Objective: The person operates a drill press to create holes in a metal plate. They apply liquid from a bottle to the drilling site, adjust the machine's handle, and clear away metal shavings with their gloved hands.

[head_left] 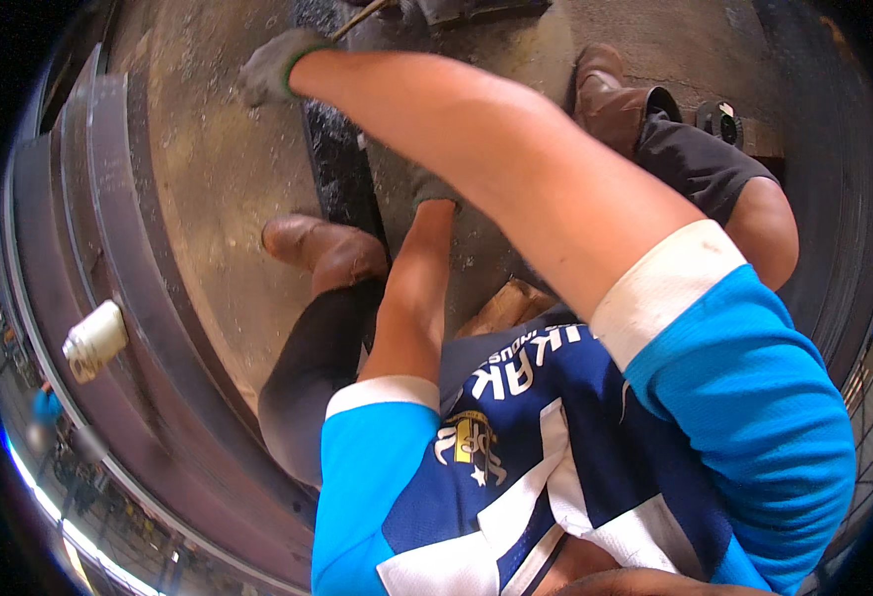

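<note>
– What does the right hand (279, 70) hold?
– Can't tell; the gloved fingers are hidden. A thin stick (362, 17) shows just past the wrist. The left hand's (430, 186) grip is hidden too, mostly behind the forearm.
– And the dark bar (344, 179)?
– Passes behind the right wrist, then between left hand and brown boot (322, 244). Black, rough, pale-flecked.
– Finished?
– Probably under way; what's done or left doesn't show.

Worn on the head, the one fisheye view looks steeply down, close over the shirt (630, 437), toward the floor (218, 169); its bent rim is perhaps unreadable.
</note>
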Demonstrator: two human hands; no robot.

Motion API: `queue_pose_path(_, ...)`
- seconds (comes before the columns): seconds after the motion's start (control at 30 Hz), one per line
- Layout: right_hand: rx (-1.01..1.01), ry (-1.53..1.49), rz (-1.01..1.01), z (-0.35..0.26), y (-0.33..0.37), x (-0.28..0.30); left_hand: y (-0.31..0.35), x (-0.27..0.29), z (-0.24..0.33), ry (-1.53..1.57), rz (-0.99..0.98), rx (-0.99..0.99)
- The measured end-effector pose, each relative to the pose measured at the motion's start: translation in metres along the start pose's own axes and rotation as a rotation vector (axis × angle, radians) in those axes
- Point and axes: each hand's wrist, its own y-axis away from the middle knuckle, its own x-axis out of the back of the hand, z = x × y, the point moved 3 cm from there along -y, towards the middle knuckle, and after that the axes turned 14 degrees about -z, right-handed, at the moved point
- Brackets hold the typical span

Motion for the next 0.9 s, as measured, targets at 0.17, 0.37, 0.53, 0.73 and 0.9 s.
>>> queue_pose_path(0.17, 0.008, -0.052, -0.018, 0.003, 0.008, 0.001, 0.008, -0.008, 0.004, -0.133, -0.144, -0.001)
queue_pose_path(0.37, 0.022, -0.118, -0.008, -0.003, 0.013, 0.01, 0.03, 0.001, 0.004, -0.25, -0.285, -0.036)
queue_pose_path(0.53, 0.024, -0.124, 0.01, -0.001, 0.016, 0.009, 0.046, 0.022, -0.005, -0.301, -0.364, 0.006)
queue_pose_path(0.73, 0.038, -0.133, 0.036, 0.001, 0.02, 0.008, 0.032, 0.095, -0.036, -0.342, -0.321, 0.144)
queue_pose_path(0.9, 0.038, -0.082, 0.009, -0.004, 0.018, 0.008, -0.011, 0.159, -0.051, -0.286, -0.225, 0.257)
